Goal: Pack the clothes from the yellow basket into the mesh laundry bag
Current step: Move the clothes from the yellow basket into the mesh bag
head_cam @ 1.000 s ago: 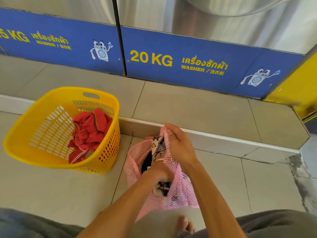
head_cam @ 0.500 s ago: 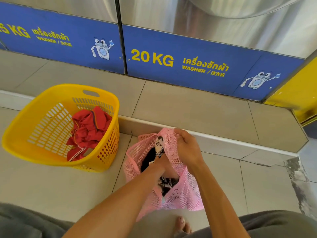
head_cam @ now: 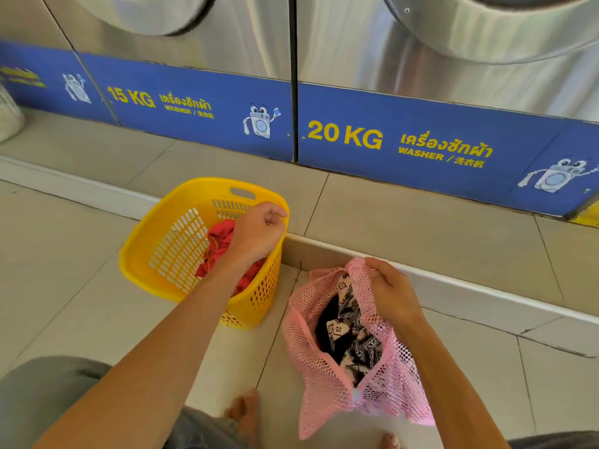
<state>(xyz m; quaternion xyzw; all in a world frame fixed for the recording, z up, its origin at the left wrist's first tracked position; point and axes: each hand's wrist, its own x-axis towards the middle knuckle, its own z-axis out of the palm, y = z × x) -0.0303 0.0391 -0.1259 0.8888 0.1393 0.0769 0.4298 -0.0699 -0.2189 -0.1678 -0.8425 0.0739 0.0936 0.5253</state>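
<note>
Head view, packing in progress. The left hand (head_cam: 259, 231) is lowered into the yellow basket (head_cam: 152, 244), fingers curled in a loose fist over the red garment (head_cam: 220, 238); whether it has actually gathered the cloth cannot be told, since the hand hides the contact. The red garment lies crumpled against the basket's near-right wall and appears to be the only item left there. The right hand (head_cam: 389, 290) pinches the upper rim of the pink mesh laundry bag (head_cam: 327, 384), holding its mouth up and open. The bag rests on the tiled floor (head_cam: 64, 286) just beside the basket, at the foot of the raised step (head_cam: 453, 280) below the washers (head_cam: 421, 59). 1 black-and-white patterned garment (head_cam: 350, 328) is already inside it.

Risks, as judged: the bag is limp and held at 1 point only, so its mouth may sag shut as the red garment arrives, leaving cloth draped over the rim or dropped on the floor. A shallow hold may lift only part of the bunched garment, and trailing fabric may snag on the basket's slots.
</note>
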